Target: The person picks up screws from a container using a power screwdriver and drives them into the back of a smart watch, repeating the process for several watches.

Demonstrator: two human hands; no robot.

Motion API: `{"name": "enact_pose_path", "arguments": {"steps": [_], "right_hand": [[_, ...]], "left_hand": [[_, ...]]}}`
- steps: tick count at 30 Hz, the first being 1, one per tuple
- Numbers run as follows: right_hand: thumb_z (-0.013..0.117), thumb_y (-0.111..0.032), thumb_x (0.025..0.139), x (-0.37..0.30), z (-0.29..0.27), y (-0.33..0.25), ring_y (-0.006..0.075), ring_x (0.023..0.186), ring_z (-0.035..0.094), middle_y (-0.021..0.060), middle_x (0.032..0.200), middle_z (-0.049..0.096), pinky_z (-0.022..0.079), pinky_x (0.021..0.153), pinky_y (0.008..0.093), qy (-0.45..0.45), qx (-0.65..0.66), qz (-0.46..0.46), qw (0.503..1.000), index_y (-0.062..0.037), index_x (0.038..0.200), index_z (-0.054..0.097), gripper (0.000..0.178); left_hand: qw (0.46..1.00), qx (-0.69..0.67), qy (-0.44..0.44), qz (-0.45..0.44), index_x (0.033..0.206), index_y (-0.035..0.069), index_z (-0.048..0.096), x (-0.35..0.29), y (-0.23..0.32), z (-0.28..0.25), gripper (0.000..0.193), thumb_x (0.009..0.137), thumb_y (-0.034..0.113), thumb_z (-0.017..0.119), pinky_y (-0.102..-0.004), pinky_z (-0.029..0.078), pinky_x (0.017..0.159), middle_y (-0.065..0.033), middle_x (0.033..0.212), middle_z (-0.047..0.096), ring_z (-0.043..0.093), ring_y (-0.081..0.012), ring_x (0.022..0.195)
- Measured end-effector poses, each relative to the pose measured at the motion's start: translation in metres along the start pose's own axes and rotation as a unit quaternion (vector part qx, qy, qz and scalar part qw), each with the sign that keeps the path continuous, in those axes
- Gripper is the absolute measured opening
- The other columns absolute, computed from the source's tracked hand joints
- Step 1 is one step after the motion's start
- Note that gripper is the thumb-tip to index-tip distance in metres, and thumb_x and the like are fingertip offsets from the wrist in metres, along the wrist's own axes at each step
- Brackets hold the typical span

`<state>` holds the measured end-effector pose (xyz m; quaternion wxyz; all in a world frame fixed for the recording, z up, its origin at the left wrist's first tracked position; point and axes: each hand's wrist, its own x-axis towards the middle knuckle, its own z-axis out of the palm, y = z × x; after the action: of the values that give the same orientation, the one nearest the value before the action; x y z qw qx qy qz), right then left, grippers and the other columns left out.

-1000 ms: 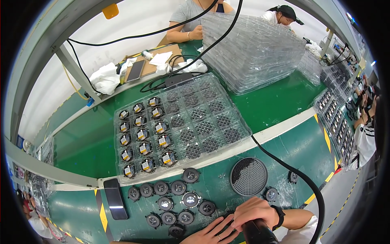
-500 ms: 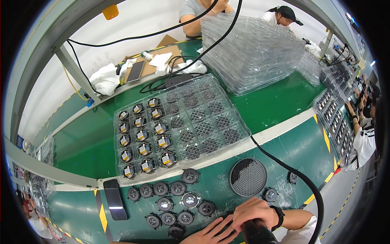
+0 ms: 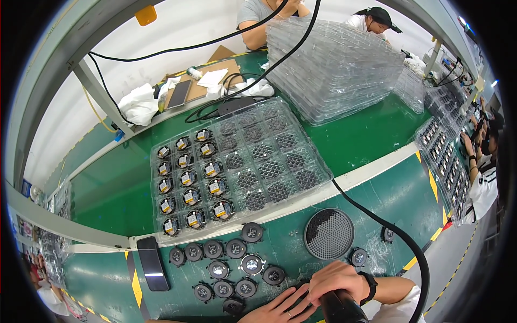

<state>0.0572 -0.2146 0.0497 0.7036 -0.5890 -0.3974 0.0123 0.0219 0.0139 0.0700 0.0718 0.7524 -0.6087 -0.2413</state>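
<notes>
My right hand (image 3: 335, 280) grips the black handle of a power tool (image 3: 340, 308) at the bottom edge; a thick black cable (image 3: 399, 239) runs up from it. My left hand (image 3: 281, 308) lies flat on the green bench beside the tool, fingers spread, next to a small black round fan (image 3: 274, 275). Several more loose black fans (image 3: 226, 258) lie in rows to its left. A clear plastic tray (image 3: 237, 167) above them holds fans in its left columns; its right cells hold dark mesh parts.
A round black mesh grille (image 3: 329, 234) sits right of the loose fans. A dark phone (image 3: 152, 263) lies at the left. A tall stack of clear trays (image 3: 334, 67) stands at the back. Other people work at the far side and at the right edge.
</notes>
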Motion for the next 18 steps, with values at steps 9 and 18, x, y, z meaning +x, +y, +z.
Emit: {"name": "enact_pose_path", "arguments": {"steps": [9, 18], "right_hand": [[0.064, -0.021, 0.099, 0.001, 0.001, 0.0, 0.029, 0.061, 0.066, 0.0118, 0.075, 0.068, 0.055, 0.057, 0.0373, 0.006, -0.009, 0.0, 1.0, 0.0063, 0.108, 0.064, 0.029], [0.064, -0.015, 0.098, -0.002, -0.003, 0.001, 0.028, 0.058, 0.064, 0.0117, 0.074, 0.067, 0.051, 0.053, 0.0373, 0.024, 0.002, 0.019, 1.0, 0.0082, 0.111, 0.064, 0.027]], "left_hand": [[0.999, -0.03, 0.027, 0.003, 0.154, 0.004, 0.033, 0.0, -0.003, 0.007, 0.096, 0.082, 0.057, 0.068, -0.0554, 0.012, 0.126, -0.0242, 0.158, 0.031, 0.022, -0.0429, 0.15], [1.0, 0.024, -0.019, 0.004, 0.152, 0.005, 0.037, 0.002, 0.004, -0.011, 0.094, 0.081, 0.057, 0.068, -0.0566, 0.015, 0.124, -0.0243, 0.155, 0.034, 0.024, -0.0465, 0.148]]}}
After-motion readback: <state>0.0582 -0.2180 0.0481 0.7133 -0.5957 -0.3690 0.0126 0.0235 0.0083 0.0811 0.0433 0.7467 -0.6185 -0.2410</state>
